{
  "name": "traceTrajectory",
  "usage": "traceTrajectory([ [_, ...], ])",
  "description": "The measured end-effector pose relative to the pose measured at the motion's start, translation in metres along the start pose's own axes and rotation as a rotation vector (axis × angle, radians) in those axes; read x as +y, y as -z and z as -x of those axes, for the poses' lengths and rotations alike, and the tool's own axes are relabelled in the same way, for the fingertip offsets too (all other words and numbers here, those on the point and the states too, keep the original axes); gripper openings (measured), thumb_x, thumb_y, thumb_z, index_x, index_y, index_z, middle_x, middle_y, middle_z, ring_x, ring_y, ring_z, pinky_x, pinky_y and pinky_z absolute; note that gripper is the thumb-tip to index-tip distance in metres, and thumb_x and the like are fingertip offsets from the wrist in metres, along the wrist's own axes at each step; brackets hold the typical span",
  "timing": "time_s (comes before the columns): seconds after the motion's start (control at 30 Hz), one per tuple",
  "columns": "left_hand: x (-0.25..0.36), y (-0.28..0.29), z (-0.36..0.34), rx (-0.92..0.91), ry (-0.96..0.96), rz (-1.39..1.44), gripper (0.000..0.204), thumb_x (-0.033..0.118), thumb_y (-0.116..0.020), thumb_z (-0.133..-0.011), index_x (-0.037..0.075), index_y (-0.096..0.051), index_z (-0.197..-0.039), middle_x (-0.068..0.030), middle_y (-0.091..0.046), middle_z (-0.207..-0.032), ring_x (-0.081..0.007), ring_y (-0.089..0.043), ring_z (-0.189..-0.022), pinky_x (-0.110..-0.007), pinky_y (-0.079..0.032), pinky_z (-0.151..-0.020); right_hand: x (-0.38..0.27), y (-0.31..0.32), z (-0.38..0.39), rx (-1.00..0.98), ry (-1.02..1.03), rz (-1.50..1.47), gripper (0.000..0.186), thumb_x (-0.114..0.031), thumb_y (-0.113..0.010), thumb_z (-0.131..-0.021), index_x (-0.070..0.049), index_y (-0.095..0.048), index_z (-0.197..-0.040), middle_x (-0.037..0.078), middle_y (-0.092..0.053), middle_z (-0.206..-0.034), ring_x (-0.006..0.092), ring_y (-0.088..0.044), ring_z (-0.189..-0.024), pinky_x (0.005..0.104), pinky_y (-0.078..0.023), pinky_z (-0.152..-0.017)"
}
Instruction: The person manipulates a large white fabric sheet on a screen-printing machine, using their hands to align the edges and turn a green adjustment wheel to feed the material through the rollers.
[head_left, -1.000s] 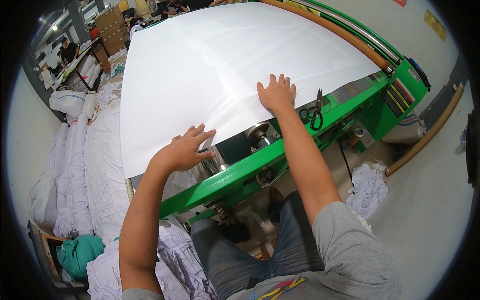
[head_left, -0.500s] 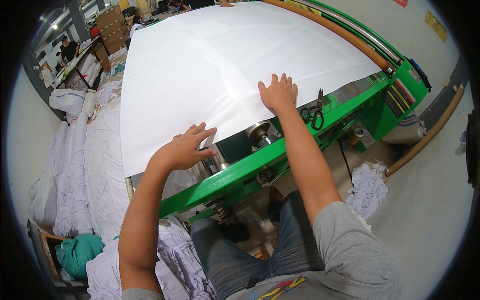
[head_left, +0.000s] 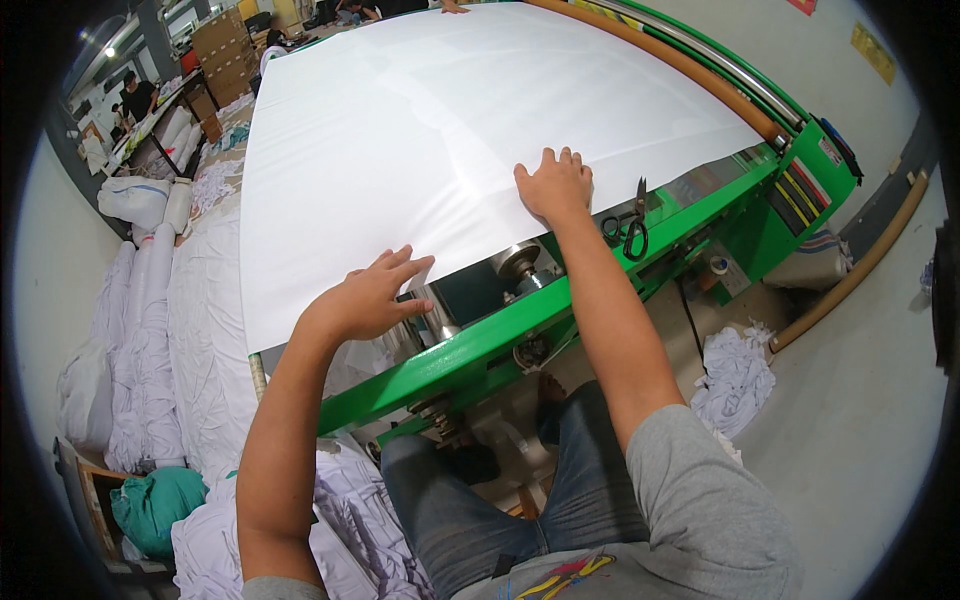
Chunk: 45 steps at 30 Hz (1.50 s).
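Both hands flat on the white fabric sheet (head_left: 450, 130), which lies spread over the long green spreading machine (head_left: 560, 300) and runs far up the table. Left hand (head_left: 365, 300) sits at the near edge of the sheet, left of centre, fingers spread, nothing gripped, palm down w/ fingertips pointing right over the cut edge. Right hand (head_left: 555, 185) is further right & a bit farther in, also open, palm pressed on the cloth, no pinch.

To do this well, imo: keep palms flat & pressure even, stroke outward toward the edges so ripples don't bunch; a faint crease runs between the two hands, so work that out w/o dragging the near edge off line. Keep fingers off the metal rollers (head_left: 515, 265) just below the sheet edge.

Materials: fabric is thin, smooth, slightly glossy, prob. slippery, will shift easily under a sliding hand. Machine frame is painted steel, hard edges, shiny cylinders underneath. Black-handled scissors (head_left: 628, 225) lie on the frame just right of the right hand, not touching it. A long tan tube (head_left: 660, 60) runs along the right side of the table. Soft crumpled white cloth piles (head_left: 200, 330) sit left of the machine, more scraps (head_left: 735, 375) on the floor at right, teal bundle (head_left: 155, 505) near left
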<state>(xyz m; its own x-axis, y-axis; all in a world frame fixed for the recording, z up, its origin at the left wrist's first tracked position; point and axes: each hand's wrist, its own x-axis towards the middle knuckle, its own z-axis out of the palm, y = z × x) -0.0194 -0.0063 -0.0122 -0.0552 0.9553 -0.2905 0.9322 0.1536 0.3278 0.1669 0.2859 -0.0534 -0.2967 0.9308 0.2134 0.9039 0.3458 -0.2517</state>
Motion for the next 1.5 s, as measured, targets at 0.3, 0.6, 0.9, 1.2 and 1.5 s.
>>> traceTrajectory([
  [0.3, -0.003, -0.004, -0.001, 0.034, -0.017, -0.001, 0.075, 0.059, -0.063, -0.111, 0.027, -0.042, -0.175, -0.0199, -0.034, -0.183, -0.0389, -0.031, -0.170, -0.058, -0.033, -0.134, -0.001, -0.010, -0.003, 0.106, 0.232, -0.129, 0.070, -0.051, -0.061, -0.107, 0.001, -0.064, -0.154, 0.027, -0.044, -0.175, 0.0411, -0.036, -0.165, 0.0509, -0.028, -0.137],
  [0.6, 0.000, -0.001, 0.000, 0.029, -0.018, 0.023, 0.075, 0.054, -0.066, -0.110, 0.025, -0.043, -0.175, -0.0226, -0.033, -0.183, -0.0428, -0.040, -0.165, -0.049, -0.037, -0.133, -0.001, -0.012, -0.005, 0.059, 0.290, -0.217, 0.062, -0.047, -0.068, -0.104, -0.005, -0.070, -0.150, 0.025, -0.057, -0.166, 0.0438, -0.048, -0.159, 0.0484, -0.040, -0.132],
  [0.9, 0.001, 0.002, -0.001, 0.193, -0.063, 0.071, 0.062, 0.039, -0.075, -0.105, 0.016, -0.062, -0.161, -0.0234, -0.065, -0.157, -0.0418, -0.061, -0.145, -0.049, -0.048, -0.122, 0.003, -0.017, -0.007, 0.092, 0.280, -0.229, 0.061, -0.045, -0.068, -0.104, -0.003, -0.070, -0.148, 0.025, -0.060, -0.163, 0.0430, -0.050, -0.157, 0.0480, -0.041, -0.131],
  [1.2, 0.006, 0.014, 0.008, 0.379, 0.116, -0.180, 0.061, 0.021, -0.094, -0.081, 0.018, -0.076, -0.139, -0.0155, -0.071, -0.124, -0.0367, -0.069, -0.120, -0.048, -0.058, -0.106, 0.005, -0.012, -0.005, 0.108, 0.316, -0.223, 0.059, -0.043, -0.065, -0.106, 0.002, -0.070, -0.143, 0.028, -0.066, -0.153, 0.0422, -0.057, -0.147, 0.0497, -0.044, -0.127],
  [1.5, 0.004, 0.008, -0.002, 0.497, -0.003, -0.051, 0.025, 0.013, -0.075, -0.095, 0.010, -0.084, -0.118, -0.0137, -0.073, -0.116, -0.0344, -0.072, -0.112, -0.047, -0.059, -0.098, 0.007, -0.017, -0.006, 0.165, 0.320, -0.214, 0.057, -0.042, -0.065, -0.106, 0.004, -0.071, -0.139, 0.027, -0.067, -0.150, 0.0403, -0.059, -0.143, 0.0495, -0.047, -0.125],
])
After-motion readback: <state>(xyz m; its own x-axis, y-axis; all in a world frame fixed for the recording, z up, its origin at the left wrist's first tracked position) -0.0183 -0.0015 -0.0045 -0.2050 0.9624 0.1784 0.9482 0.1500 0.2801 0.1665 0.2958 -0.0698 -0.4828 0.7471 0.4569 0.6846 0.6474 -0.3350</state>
